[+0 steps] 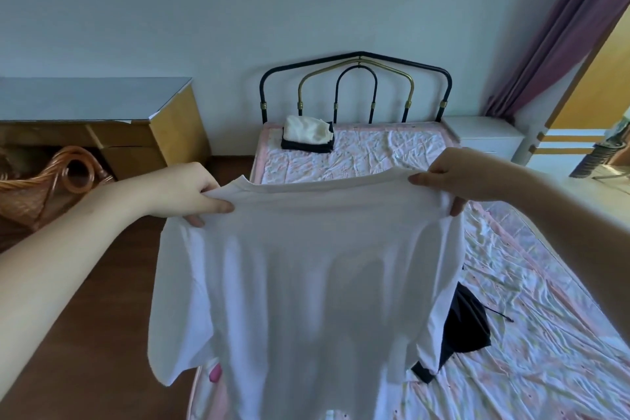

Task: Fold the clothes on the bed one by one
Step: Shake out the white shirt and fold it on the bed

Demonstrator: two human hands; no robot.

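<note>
A white T-shirt [306, 283] hangs spread out in the air above the bed [545, 334]. My left hand [185, 193] pinches its left shoulder and my right hand [443, 181] pinches its right shoulder. The shirt's body drops down toward the near end of the bed and hides most of the mattress below. A dark garment [467, 327] lies crumpled on the sheet behind the shirt's right edge, partly hidden. Near the headboard a folded white garment [308, 128] rests on top of a folded dark one [306, 146].
The metal headboard [356, 85] stands at the far end against the wall. A wooden desk [102, 119] and a wicker basket [44, 187] are at the left over brown floor. A white nightstand [484, 136] and a purple curtain [559, 31] are at the right.
</note>
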